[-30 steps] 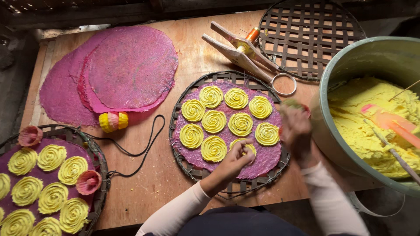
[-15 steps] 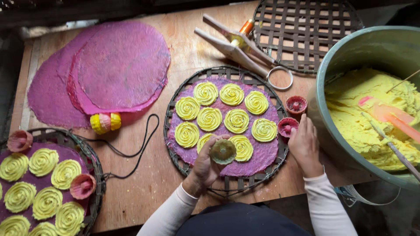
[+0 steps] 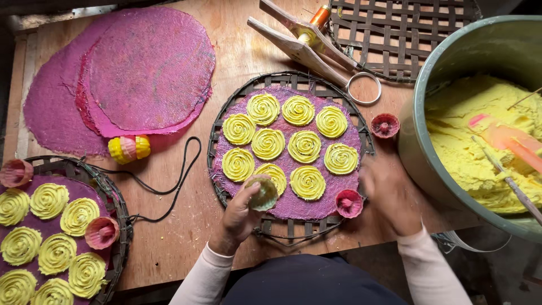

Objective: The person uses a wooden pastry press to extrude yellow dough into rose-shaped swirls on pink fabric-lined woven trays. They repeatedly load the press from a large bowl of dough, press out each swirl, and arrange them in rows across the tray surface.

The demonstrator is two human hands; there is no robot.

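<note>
Yellow dough filled a large pot (image 3: 446, 62), table right. Woven tray (image 3: 217, 133) with magenta cloth (image 3: 293, 206): nine rosettes laid, near edge unfilled. Left hand (image 3: 243, 217) gripped a dough-filled mould (image 3: 261, 193) over the tray; right hand (image 3: 392, 195) rested blurred, grip unclear, beside a red mould (image 3: 348, 203).

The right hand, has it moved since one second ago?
Yes. The right hand has dropped from beside the green tub toward the near edge of the round woven tray, next to a pink mould.

pink cloth rounds (image 3: 130, 73) | wooden press (image 3: 305, 42) | black cord (image 3: 169, 186) | empty woven tray (image 3: 406, 34)
</note>
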